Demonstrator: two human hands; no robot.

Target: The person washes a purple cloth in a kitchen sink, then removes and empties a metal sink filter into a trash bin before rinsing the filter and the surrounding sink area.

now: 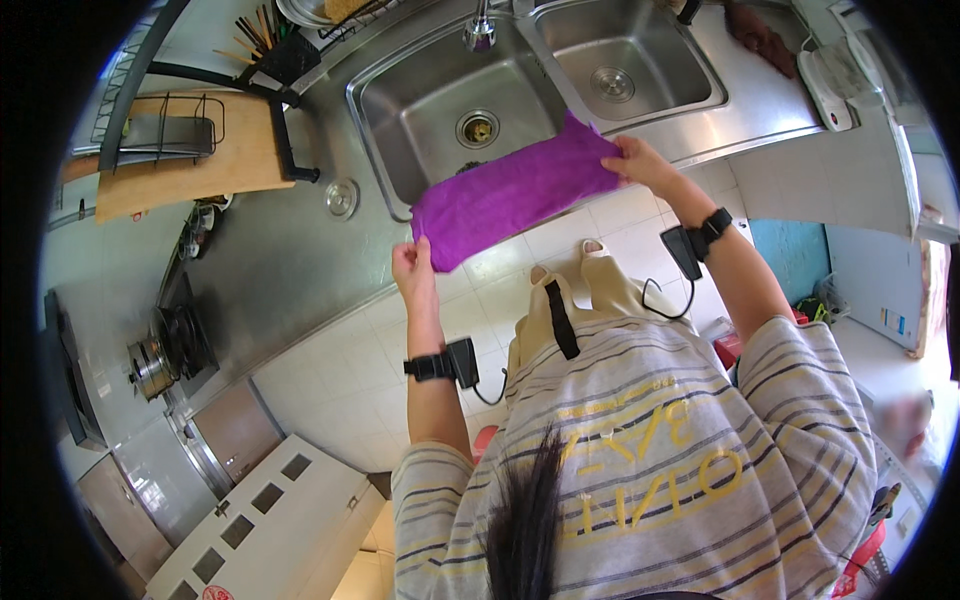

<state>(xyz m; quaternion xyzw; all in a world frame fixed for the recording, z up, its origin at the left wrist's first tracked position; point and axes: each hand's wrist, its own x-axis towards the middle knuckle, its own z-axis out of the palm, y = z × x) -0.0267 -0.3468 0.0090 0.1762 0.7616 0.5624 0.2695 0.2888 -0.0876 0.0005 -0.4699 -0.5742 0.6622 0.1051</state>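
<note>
A purple cloth [517,191] is stretched between my two hands, above the front edge of the sink. My left hand [416,266] pinches its left end near the counter's front edge. The right end is gripped by my right hand [637,163], and a corner of cloth sticks up beside it. Behind the cloth lies the large steel sink basin [420,97], with bits of food waste in its drain [478,129]. Part of the basin's front rim is hidden by the cloth. The faucet [479,34] hangs over the back of this basin.
A smaller basin [630,45] adjoins on the right. On the left counter are a round metal strainer [342,199], a wooden cutting board [247,150] by a black rack, and a chopstick holder [289,58]. A pot [152,367] stands farther left. A brown cloth [757,37] lies at the right back.
</note>
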